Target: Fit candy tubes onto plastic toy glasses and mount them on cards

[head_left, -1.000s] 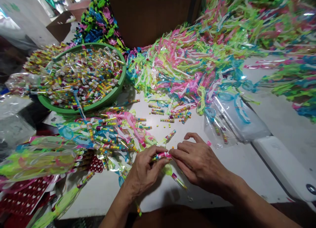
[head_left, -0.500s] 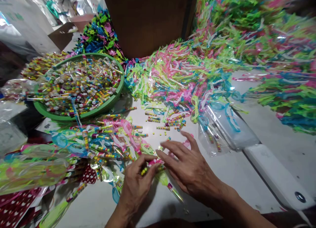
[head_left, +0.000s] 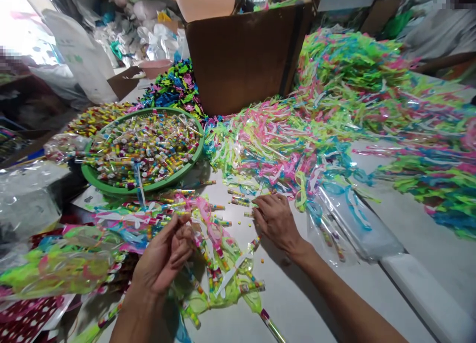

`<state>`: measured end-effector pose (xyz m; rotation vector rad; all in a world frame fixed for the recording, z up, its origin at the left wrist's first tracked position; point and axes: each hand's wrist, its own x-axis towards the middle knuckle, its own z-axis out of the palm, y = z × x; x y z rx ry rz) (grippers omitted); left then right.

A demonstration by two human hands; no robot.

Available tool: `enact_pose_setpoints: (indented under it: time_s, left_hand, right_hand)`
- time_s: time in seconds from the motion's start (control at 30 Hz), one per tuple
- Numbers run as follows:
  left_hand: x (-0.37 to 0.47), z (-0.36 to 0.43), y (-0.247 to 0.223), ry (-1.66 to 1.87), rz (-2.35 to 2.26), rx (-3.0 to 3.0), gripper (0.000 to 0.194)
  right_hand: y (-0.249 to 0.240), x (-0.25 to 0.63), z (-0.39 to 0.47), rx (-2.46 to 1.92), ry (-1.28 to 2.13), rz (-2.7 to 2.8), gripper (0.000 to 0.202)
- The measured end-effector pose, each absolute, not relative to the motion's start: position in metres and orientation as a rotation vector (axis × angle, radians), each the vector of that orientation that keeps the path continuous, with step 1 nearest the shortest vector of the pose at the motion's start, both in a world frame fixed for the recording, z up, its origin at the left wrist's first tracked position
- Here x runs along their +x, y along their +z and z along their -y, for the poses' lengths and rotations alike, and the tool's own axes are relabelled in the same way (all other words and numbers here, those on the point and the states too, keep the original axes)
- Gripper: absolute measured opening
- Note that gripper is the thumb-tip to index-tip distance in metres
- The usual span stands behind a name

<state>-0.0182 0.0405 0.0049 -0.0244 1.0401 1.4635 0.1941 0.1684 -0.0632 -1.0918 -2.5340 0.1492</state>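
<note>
My left hand (head_left: 169,254) is raised palm up over the left part of the white table, fingers curled but apart, with nothing visible in it. Below and beside it lie candy-filled tubes (head_left: 253,286) and green, pink and white plastic strips (head_left: 231,273). My right hand (head_left: 277,219) reaches down at the table's middle, fingers bent over a few small candy tubes (head_left: 240,200); its fingertips are partly hidden, so any hold is unclear. A green basket (head_left: 87,172) at the left is heaped with candy tubes (head_left: 148,144).
A brown cardboard box (head_left: 245,60) stands behind, with an orange basin (head_left: 206,3) on top. Piles of coloured plastic strips (head_left: 267,130) cover the back and right. A white sealer-like device (head_left: 420,283) lies at the right, beside a clear bag (head_left: 327,229).
The view has tilted up. My hands have parted: the left moved left and opened, the right moved forward to the small tubes. The pink piece and tubes between them were let go.
</note>
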Motion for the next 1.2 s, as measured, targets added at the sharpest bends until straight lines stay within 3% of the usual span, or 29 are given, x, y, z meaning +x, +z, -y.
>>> enact_pose_setpoints:
  time_s: [0.07,0.3,0.5,0.63,0.77,1.0,1.1,1.2]
  left_hand:
    - [-0.027,-0.04,0.008,1.472,-0.952,-0.092,0.049]
    - [-0.013,-0.047,0.015,1.753,-0.538,-0.205,0.048]
    - [0.046,-0.071,-0.011,1.496,-0.908,-0.03,0.009]
    - [0.07,-0.08,-0.025,1.563,-1.164,0.16,0.04]
    - [0.086,-0.084,-0.028,1.394,-1.077,0.331,0.039]
    - [0.061,-0.074,-0.018,1.462,-1.51,0.84,0.026]
    - [0.057,-0.057,-0.016,1.208,-1.68,1.312,0.019]
    - [0.073,-0.042,-0.026,1.033,-1.625,1.826,0.029]
  right_hand:
    - [-0.063,0.178,-0.181,-1.16,0.168,2.613,0.009]
    - [-0.08,0.155,-0.201,-1.289,0.348,2.633,0.005]
    - [-0.067,0.168,-0.196,-1.321,0.486,2.489,0.006]
    - [-0.042,0.193,-0.176,-1.182,0.775,2.333,0.015]
    - [-0.032,0.21,-0.148,-0.921,1.251,1.998,0.019]
    - [-0.022,0.241,-0.137,-0.952,0.787,2.063,0.027]
    - [-0.021,0.249,-0.124,-0.887,0.914,2.233,0.032]
    - [-0.025,0.243,-0.103,-0.911,1.164,2.193,0.029]
